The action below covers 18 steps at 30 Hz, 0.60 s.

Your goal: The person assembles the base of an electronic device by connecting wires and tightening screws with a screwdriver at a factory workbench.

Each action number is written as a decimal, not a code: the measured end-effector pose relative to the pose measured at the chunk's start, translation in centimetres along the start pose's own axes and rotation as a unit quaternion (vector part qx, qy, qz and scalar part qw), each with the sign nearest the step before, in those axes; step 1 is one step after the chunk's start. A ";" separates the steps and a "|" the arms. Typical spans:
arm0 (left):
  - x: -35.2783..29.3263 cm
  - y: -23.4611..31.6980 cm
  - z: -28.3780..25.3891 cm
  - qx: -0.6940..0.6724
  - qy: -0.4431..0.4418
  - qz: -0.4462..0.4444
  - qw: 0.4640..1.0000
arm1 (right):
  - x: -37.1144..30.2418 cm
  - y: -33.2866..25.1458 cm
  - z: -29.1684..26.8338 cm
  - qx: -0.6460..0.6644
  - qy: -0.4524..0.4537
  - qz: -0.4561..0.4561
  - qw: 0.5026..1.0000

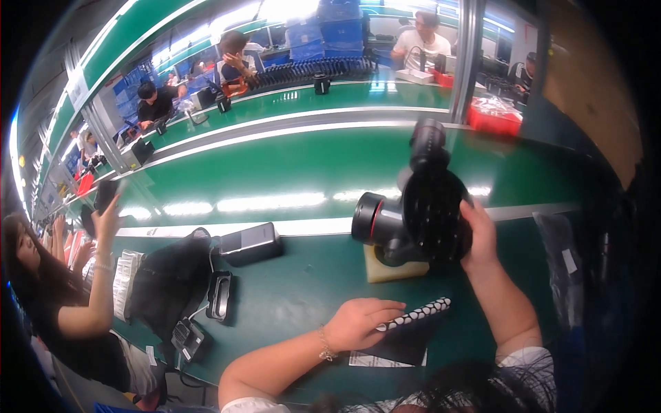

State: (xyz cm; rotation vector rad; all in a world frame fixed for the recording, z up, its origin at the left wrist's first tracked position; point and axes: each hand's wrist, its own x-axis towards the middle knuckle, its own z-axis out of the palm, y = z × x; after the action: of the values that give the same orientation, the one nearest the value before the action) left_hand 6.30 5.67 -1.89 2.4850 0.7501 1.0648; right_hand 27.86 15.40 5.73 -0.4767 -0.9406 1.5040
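My right hand (479,235) is closed round the side of a bulky black device (435,213), which stands raised at centre right. The device has several rounded barrels, and the one at its left carries a thin red ring. Below it lies a yellow foam block (407,271); whether they touch I cannot tell. Nearer to me, my left hand (361,323) is closed over the left end of a black strip with white spots (423,314). Under the strip lie a dark sheet (407,345) and a white printed paper (375,361).
To the left are a grey-black case (251,245), a black oblong holder (220,296), a small corded device (187,339) and a black cloth (171,275). A co-worker (82,303) raises a dark object there. Beyond runs a green conveyor (275,165). A clear plastic bag (556,255) lies right.
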 end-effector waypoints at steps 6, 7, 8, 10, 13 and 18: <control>-0.1 1.8 1.0 -0.020 0.007 -0.034 0.999 | -4.1 2.5 -2.4 -0.002 -0.013 -0.020 1.000; -0.1 2.1 1.0 -0.019 0.005 -0.034 0.999 | -4.6 2.5 -2.7 -0.007 -0.027 -0.017 0.999; -0.1 2.4 1.1 -0.031 0.024 -0.047 0.998 | -5.0 2.6 -3.3 -0.055 -0.048 -0.008 0.997; 0.2 3.1 1.0 -0.070 0.064 -0.072 0.993 | -5.2 2.2 -3.9 -0.115 -0.098 -0.009 0.988; 0.1 3.4 1.1 -0.101 0.105 -0.103 0.984 | -5.0 1.0 -4.0 -0.172 -0.090 -0.033 0.980; -0.8 4.3 0.7 -0.189 0.137 -0.215 0.948 | -7.5 -1.2 -5.6 -0.428 -0.106 -0.291 0.849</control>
State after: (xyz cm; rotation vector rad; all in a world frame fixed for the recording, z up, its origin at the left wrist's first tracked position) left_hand 7.82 1.68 -0.73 1.7676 1.0006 1.2544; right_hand 34.22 9.72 1.72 -0.5806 -1.7537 0.5242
